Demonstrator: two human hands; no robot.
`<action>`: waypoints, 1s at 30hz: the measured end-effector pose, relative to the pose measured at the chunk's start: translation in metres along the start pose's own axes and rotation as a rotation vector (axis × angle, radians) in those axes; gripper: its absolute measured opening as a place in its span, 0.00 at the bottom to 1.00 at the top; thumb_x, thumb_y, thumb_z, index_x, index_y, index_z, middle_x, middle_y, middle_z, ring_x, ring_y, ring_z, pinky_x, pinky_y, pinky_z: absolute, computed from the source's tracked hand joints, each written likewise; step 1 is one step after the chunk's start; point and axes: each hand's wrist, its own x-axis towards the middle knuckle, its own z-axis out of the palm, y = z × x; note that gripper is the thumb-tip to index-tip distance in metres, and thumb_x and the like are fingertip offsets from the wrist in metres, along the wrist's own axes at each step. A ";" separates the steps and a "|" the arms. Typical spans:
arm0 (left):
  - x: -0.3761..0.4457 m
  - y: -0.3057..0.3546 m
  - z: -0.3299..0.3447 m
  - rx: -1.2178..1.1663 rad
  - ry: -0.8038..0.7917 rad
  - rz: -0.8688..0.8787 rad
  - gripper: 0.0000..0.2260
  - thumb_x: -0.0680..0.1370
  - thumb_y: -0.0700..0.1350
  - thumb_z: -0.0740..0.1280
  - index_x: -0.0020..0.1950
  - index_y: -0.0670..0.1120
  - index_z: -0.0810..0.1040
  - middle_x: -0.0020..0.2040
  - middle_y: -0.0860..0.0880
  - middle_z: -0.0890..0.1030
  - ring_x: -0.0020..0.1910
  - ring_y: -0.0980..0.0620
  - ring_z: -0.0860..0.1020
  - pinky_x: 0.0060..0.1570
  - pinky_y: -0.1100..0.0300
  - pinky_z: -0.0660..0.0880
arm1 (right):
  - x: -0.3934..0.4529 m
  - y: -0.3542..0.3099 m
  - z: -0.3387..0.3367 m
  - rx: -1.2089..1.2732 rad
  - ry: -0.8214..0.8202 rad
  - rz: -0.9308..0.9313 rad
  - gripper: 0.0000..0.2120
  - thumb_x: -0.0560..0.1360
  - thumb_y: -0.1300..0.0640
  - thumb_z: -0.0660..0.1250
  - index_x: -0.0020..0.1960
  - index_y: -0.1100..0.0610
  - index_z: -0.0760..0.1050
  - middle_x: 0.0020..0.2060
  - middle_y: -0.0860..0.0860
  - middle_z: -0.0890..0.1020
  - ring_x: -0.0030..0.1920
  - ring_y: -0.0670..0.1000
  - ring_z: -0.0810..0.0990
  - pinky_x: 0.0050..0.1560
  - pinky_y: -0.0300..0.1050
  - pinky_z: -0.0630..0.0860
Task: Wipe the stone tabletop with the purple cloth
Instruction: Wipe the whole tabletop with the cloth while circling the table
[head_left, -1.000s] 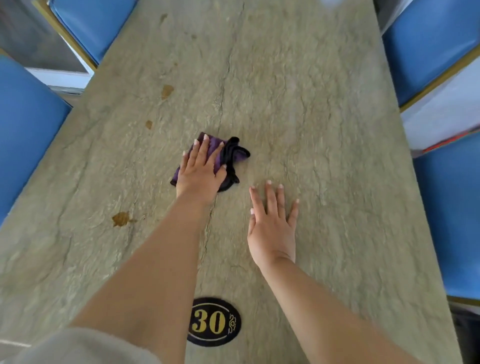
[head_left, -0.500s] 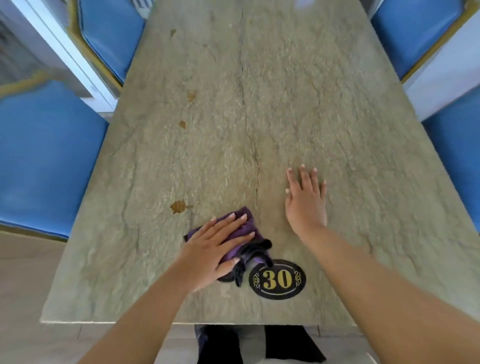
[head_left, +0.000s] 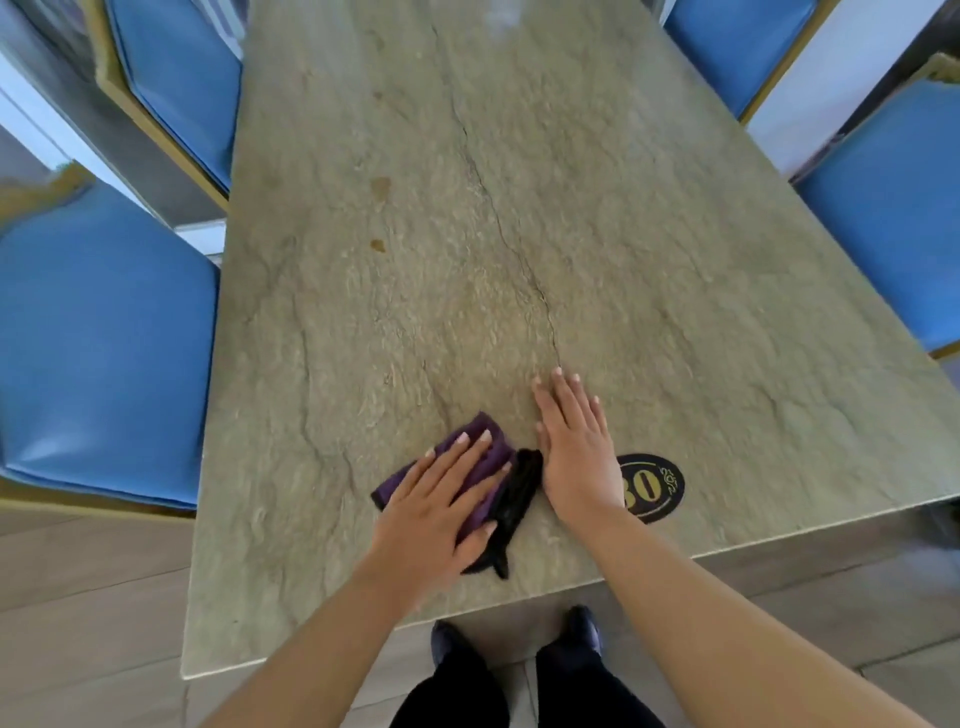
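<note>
The grey-green stone tabletop (head_left: 519, 234) fills the head view, with a dark crack down its middle. A purple cloth (head_left: 488, 457) with a black edge lies near the table's near edge. My left hand (head_left: 441, 499) presses flat on the cloth, fingers straight. Just right of the cloth, my right hand (head_left: 576, 447) rests flat on the bare stone, and its wrist covers part of a black oval number plate (head_left: 652, 486).
Two brown stains (head_left: 380, 186) (head_left: 377, 245) mark the stone further out on the left. Blue padded chairs stand along the left side (head_left: 104, 338) and the right side (head_left: 883, 218). My shoes (head_left: 582, 631) show below the table's near edge.
My left hand has drawn the cloth from mid-table back to the near edge. The right hand has ended up close beside the cloth, over the number plate. The view has tilted toward the table's edge.
</note>
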 end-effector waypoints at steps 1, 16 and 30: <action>-0.012 -0.013 -0.002 0.033 -0.030 0.073 0.25 0.80 0.58 0.55 0.77 0.58 0.56 0.79 0.52 0.56 0.78 0.52 0.54 0.73 0.50 0.55 | 0.000 0.000 0.002 -0.016 0.010 0.000 0.24 0.82 0.55 0.45 0.78 0.53 0.49 0.78 0.52 0.47 0.77 0.51 0.40 0.77 0.49 0.41; -0.007 -0.009 -0.002 0.032 0.011 -0.208 0.26 0.80 0.59 0.52 0.77 0.59 0.53 0.79 0.51 0.51 0.78 0.49 0.52 0.75 0.49 0.50 | 0.000 -0.002 0.005 -0.063 0.034 0.003 0.24 0.82 0.52 0.48 0.77 0.56 0.53 0.78 0.55 0.52 0.78 0.54 0.44 0.77 0.51 0.42; -0.063 -0.053 -0.007 0.022 0.036 -0.635 0.27 0.81 0.59 0.50 0.78 0.55 0.52 0.80 0.51 0.47 0.78 0.49 0.45 0.76 0.49 0.46 | -0.049 -0.053 0.026 -0.084 -0.019 -0.065 0.25 0.82 0.50 0.44 0.78 0.52 0.50 0.78 0.54 0.49 0.77 0.57 0.41 0.76 0.54 0.41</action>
